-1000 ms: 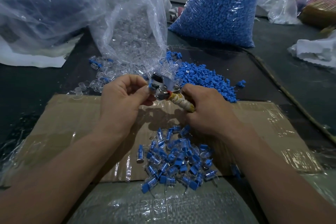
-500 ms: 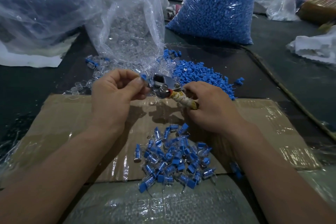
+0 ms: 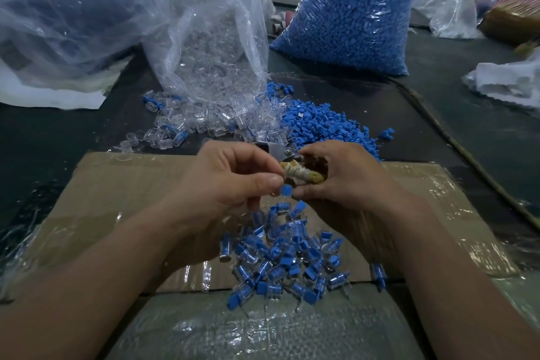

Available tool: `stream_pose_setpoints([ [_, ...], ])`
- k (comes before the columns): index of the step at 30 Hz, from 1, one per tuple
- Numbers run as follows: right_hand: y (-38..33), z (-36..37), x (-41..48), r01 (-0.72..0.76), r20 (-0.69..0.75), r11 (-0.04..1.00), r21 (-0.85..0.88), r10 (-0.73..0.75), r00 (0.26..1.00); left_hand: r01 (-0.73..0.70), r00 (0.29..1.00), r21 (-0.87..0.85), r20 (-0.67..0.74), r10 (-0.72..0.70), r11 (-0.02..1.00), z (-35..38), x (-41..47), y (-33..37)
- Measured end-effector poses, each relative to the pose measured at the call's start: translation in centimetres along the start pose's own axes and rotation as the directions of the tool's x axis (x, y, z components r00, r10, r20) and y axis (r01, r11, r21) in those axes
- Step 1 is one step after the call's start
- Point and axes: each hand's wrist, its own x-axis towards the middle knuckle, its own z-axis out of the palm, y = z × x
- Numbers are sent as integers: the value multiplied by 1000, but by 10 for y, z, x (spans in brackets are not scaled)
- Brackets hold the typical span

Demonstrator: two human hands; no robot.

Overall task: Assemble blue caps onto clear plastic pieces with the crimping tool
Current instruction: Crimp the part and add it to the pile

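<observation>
Cardboard (image 3: 117, 184) below crimping tool (image 3: 301, 176), blue cap (image 3: 287, 190)

A flat brown cardboard sheet (image 3: 117, 184) is laid on a dark table top (image 3: 43, 140), and shiny clear tape is stuck across it. A grey woven plastic sack (image 3: 233, 330) is spread out at the near side, touching the cardboard's near edge. A big cloudy plastic bag (image 3: 73, 9) is seen far left, set on a white sheet (image 3: 58, 99); what is inside cannot be made out. A thin brown rope (image 3: 479, 166) is laid across the table on the right. Past it, 1 crumpled white plastic bag (image 3: 508, 79) is seen. Farther back, 1 see-through plastic bag (image 3: 453, 9) is set beside a brown woven thing (image 3: 514, 17).
</observation>
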Motion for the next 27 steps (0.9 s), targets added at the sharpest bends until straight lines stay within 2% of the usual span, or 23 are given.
stream_pose_setpoints([
  [6,3,0,0,27,15,1000,9,-27,1000,-39,983,189,184,4,981,3,-1,-2],
  [8,4,-1,0,35,41,999,10,-36,999,-48,984,218,177,10,975,2,-1,-3],
  [9,4,-1,0,37,52,999,9,-38,998,-52,993,235,118,24,971,1,0,-4],
  [11,4,-1,1,37,66,999,-1,-37,997,0,992,244,-124,32,970,-1,3,-7],
  [12,4,-1,1,37,75,999,-7,-37,996,32,964,242,-262,33,970,-4,6,-9],
  [14,3,-2,0,40,102,999,-6,-39,994,83,872,414,-470,135,907,-14,13,-15],
  [16,1,-4,0,28,116,999,20,-31,993,161,811,612,-529,249,774,-28,19,-19],
  [19,-1,-7,-1,-5,93,998,63,-1,996,278,802,710,-543,251,647,-45,26,-27],
  [22,-2,-7,-2,8,68,997,71,-13,998,336,852,768,-495,172,545,-47,29,-32],
  [25,-3,-7,-3,31,48,998,62,-34,998,301,900,836,-408,153,458,-45,30,-33],
  [27,-4,-7,-3,27,39,997,69,-30,999,265,906,853,-380,185,451,-44,30,-32],
])
